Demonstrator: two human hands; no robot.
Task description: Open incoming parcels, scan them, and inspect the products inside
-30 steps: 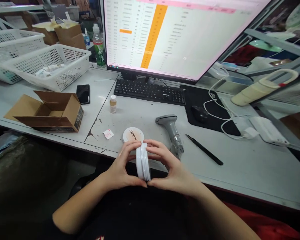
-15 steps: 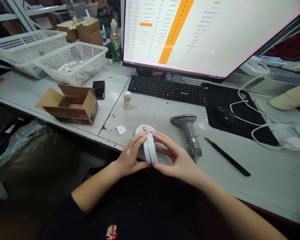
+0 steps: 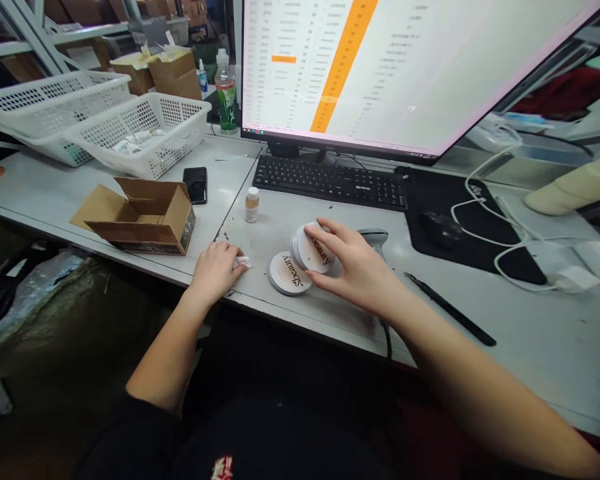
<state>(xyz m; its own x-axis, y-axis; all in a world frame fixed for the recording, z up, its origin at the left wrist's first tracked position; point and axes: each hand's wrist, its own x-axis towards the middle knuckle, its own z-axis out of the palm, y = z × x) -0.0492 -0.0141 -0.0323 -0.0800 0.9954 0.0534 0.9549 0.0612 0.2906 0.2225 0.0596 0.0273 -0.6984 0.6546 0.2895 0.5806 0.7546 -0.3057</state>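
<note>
My right hand (image 3: 347, 263) grips a thick stack of round white cards (image 3: 320, 257) by its edges, thumb at the near side and fingers at the far side. Black "beauty" lettering shows on the top card. The stack is tilted, its left edge just over or touching a second round white stack (image 3: 286, 275), which lies flat on the table with similar lettering. To the left, my left hand (image 3: 217, 267) is at the tabletop, its curled fingers closed on a small white paper slip (image 3: 243, 262). The slip is partly hidden under the fingers.
A grey barcode scanner (image 3: 374, 238) lies behind my right hand, a black craft knife (image 3: 453, 310) to its right. Beyond are a small bottle (image 3: 252, 205), keyboard (image 3: 330, 183), phone (image 3: 195, 185), open cardboard box (image 3: 137, 223), white baskets (image 3: 175, 133) and monitor (image 3: 380, 73).
My left hand has let go of the white card stack and moved left onto the paper slip. My right hand has turned the stack from on edge to nearly flat, beside the other stack.
</note>
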